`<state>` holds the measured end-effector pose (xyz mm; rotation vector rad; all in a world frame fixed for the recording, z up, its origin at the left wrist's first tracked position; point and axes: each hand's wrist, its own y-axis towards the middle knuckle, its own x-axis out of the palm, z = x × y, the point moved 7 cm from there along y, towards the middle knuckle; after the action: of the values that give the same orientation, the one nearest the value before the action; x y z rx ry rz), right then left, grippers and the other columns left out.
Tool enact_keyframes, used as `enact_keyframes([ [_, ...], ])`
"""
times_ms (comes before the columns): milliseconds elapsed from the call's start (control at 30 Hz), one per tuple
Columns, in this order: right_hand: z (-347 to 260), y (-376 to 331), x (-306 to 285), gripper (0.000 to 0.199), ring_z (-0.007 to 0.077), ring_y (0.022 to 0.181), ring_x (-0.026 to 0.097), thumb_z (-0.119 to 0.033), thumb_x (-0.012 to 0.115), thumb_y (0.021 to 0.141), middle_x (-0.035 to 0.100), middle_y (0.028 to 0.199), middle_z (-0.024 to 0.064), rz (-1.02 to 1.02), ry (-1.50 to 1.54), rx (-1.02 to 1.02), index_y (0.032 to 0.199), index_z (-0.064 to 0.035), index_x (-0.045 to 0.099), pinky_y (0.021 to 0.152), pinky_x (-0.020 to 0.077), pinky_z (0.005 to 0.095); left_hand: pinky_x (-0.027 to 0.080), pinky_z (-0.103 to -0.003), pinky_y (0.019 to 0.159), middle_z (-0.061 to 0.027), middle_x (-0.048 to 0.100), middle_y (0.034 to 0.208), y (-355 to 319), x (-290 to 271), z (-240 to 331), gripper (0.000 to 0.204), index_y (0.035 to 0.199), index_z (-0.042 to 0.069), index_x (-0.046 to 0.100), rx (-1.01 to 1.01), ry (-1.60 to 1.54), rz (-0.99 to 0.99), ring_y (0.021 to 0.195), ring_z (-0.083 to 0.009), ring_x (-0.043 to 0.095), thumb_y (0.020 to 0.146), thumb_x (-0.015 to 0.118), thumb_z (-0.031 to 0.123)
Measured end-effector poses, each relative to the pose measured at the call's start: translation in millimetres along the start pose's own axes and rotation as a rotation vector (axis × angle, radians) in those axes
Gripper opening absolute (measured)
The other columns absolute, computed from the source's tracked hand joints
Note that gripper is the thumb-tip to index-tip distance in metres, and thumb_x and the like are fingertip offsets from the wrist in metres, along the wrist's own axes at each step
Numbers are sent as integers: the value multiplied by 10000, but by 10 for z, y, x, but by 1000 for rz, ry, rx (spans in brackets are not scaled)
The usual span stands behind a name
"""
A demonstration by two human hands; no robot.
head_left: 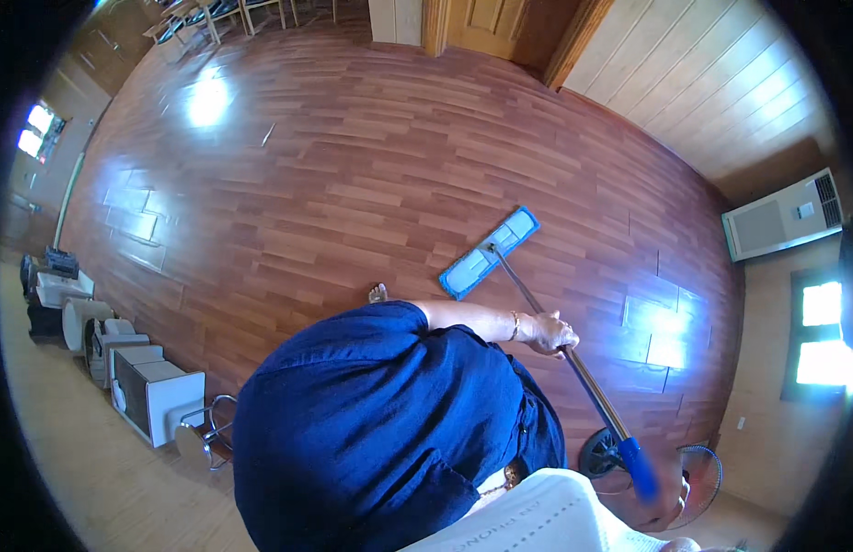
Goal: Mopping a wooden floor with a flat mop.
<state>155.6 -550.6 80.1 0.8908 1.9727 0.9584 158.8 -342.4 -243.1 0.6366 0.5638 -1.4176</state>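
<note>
A flat mop with a light-blue rectangular head (pixel 489 253) rests on the reddish wooden floor (pixel 334 184). Its metal pole (pixel 523 290) runs down to the right and ends in a blue grip (pixel 636 460). My left hand (pixel 548 331), with a bracelet at the wrist, is closed around the middle of the pole. My right hand (pixel 664 501), blurred at the lower right, holds the pole at the blue grip. My dark blue garment (pixel 380 432) fills the lower middle, and a bare foot (pixel 377 293) shows just above it.
Several white boxy seats (pixel 150 396) line the left wall, with a metal-framed stool (pixel 210 428) beside them. A floor fan (pixel 693 469) stands at the lower right. A white air-conditioning unit (pixel 783 216) sits on the right wall. A wooden door (pixel 486 23) and chairs (pixel 206 14) are at the far end.
</note>
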Motion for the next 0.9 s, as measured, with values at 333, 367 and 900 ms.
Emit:
enact_keyframes([
  [333, 209, 27, 1128, 160, 233, 589, 524, -70, 442, 864, 557, 659, 130, 118, 35, 205, 712, -20, 447, 579, 452, 374, 425, -574, 641, -18, 634, 769, -704, -691, -1219, 93, 787, 191, 577, -197, 108, 207, 829, -270, 634, 745, 644, 239],
  [367, 307, 30, 1356, 156, 250, 623, 563, -65, 452, 856, 572, 669, 141, 58, 152, 228, 714, -2, 464, 601, 465, 372, 438, -534, 603, -30, 607, 728, -946, -873, -1343, 138, 774, 179, 571, -218, 148, 395, 763, -271, 626, 721, 671, 257],
  [900, -19, -308, 4063, 148, 305, 999, 636, -193, 670, 857, 685, 920, 128, -743, 673, 208, 827, -66, 600, 886, 434, 407, 467, -451, 687, -119, 629, 869, -3667, -1855, -2981, 126, 835, 95, 561, -776, 115, 807, 889, -346, 607, 784, 639, 180],
])
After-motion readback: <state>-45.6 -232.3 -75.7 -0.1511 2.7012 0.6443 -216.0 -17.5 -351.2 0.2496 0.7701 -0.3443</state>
